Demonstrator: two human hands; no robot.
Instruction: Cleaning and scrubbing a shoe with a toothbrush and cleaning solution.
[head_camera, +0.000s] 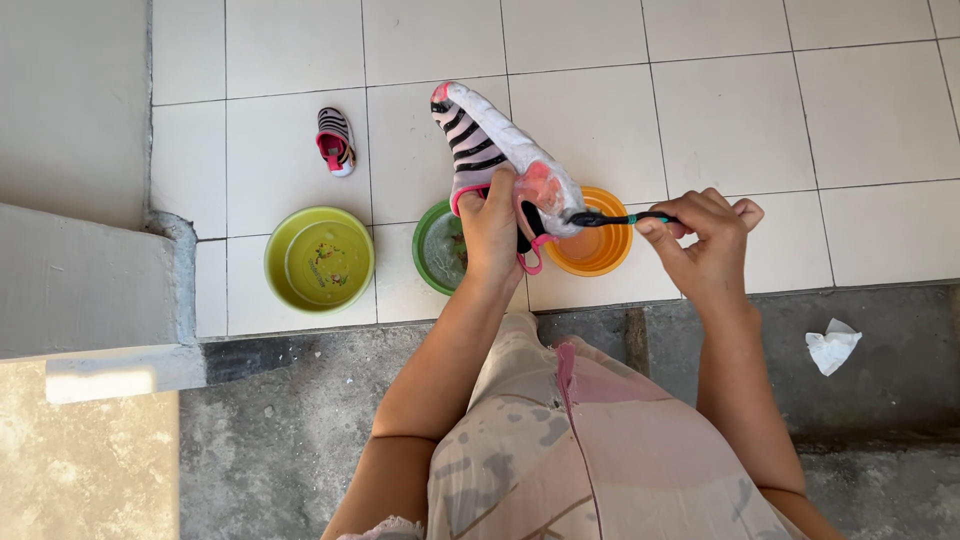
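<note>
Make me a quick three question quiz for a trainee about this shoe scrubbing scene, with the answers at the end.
1. Multiple choice: what does the right hand hold? A) a sponge B) a small brush C) a cloth
2. True or false: the left hand holds the striped shoe over the bowls.
3. How many bowls stand on the tiled floor, and what colours are they?

Key
1. B, its head is against the shoe's heel end.
2. True.
3. Three: a yellow-green bowl, a green bowl and an orange bowl. A second striped shoe lies beyond them.
</note>
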